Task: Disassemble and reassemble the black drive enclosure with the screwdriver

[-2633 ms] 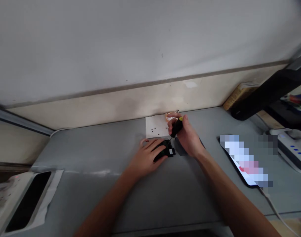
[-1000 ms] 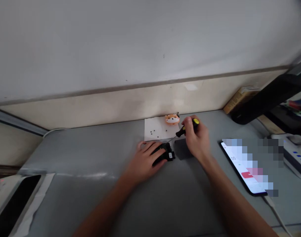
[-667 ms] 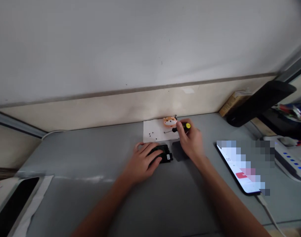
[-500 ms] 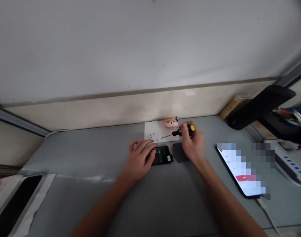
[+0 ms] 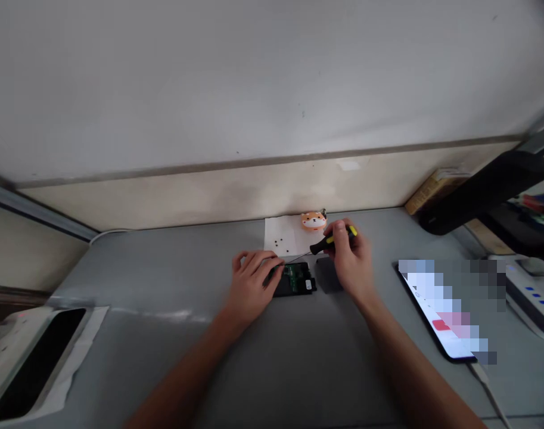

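Head view: on the counter, the right hand is clamped on a screwdriver, which slants left towards the far side of the open device. The left hand covers the device's left end; whether it grips, I cannot tell. In my judgement, good work needs the device steady, the screwdriver more upright, and pressure light near the green board.

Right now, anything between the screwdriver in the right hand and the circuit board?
Nothing visible blocks the board's bare right part. The left hand covers the left end of the circuit board, and the screwdriver in the right hand points that way; contact can't be told.
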Action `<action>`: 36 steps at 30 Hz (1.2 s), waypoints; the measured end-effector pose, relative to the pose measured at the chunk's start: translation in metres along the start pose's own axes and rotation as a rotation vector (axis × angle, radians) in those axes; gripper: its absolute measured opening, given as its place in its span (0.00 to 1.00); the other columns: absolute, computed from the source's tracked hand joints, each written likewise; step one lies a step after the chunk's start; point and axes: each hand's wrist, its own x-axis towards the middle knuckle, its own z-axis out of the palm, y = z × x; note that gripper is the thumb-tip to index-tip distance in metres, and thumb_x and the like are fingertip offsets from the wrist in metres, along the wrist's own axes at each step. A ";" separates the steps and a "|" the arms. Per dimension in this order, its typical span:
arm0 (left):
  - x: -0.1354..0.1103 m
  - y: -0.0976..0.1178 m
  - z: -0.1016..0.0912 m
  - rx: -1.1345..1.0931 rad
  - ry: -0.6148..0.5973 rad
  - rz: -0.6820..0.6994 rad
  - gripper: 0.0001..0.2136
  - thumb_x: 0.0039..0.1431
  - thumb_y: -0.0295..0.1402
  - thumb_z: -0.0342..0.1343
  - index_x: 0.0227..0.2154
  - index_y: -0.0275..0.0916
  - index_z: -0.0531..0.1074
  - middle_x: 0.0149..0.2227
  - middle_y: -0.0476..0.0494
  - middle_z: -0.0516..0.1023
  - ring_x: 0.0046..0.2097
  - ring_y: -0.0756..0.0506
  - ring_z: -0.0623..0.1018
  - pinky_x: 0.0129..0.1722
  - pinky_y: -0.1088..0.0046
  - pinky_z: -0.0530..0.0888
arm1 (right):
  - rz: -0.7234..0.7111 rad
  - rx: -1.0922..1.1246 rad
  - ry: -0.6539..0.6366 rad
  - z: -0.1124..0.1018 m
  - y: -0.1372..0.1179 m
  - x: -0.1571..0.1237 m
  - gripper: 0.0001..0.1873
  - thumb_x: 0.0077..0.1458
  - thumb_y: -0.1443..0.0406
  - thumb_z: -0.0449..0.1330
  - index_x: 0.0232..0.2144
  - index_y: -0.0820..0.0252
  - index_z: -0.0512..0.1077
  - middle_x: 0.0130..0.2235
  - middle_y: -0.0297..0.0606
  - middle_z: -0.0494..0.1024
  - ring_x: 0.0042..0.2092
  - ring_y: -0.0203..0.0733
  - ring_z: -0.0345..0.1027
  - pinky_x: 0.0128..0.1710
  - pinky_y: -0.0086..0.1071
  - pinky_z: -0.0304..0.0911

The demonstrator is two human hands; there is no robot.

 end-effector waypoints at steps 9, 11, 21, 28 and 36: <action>0.003 0.003 -0.004 0.014 0.033 0.022 0.07 0.69 0.29 0.54 0.37 0.45 0.76 0.36 0.50 0.83 0.38 0.46 0.81 0.49 0.61 0.67 | 0.011 0.008 0.036 0.000 0.000 -0.001 0.28 0.58 0.39 0.56 0.26 0.56 0.68 0.24 0.31 0.68 0.25 0.34 0.62 0.23 0.28 0.61; 0.004 0.003 -0.004 0.013 0.036 0.031 0.06 0.69 0.29 0.55 0.37 0.44 0.76 0.36 0.50 0.83 0.38 0.47 0.81 0.49 0.62 0.67 | 0.010 0.002 0.029 0.001 0.000 -0.001 0.28 0.58 0.39 0.56 0.26 0.56 0.68 0.24 0.31 0.68 0.25 0.35 0.62 0.24 0.29 0.61; 0.004 -0.006 -0.010 -0.035 -0.018 -0.019 0.09 0.65 0.27 0.51 0.42 0.43 0.76 0.40 0.45 0.82 0.42 0.43 0.80 0.50 0.59 0.68 | -0.059 -0.094 -0.044 0.003 0.010 -0.005 0.24 0.63 0.45 0.56 0.27 0.56 0.69 0.23 0.30 0.66 0.25 0.34 0.59 0.25 0.29 0.60; 0.002 -0.019 -0.005 -0.066 -0.063 -0.012 0.12 0.64 0.23 0.47 0.36 0.40 0.75 0.33 0.46 0.81 0.36 0.45 0.80 0.42 0.66 0.73 | -0.099 -0.168 -0.072 0.008 0.021 -0.008 0.20 0.62 0.48 0.58 0.28 0.56 0.70 0.22 0.29 0.66 0.25 0.34 0.59 0.25 0.28 0.57; 0.000 -0.025 -0.001 -0.118 -0.281 -0.012 0.13 0.61 0.22 0.47 0.38 0.41 0.75 0.34 0.46 0.83 0.34 0.45 0.81 0.38 0.67 0.75 | -0.123 -0.186 -0.074 0.011 0.022 -0.011 0.18 0.62 0.51 0.59 0.27 0.56 0.69 0.21 0.29 0.66 0.24 0.34 0.58 0.24 0.27 0.55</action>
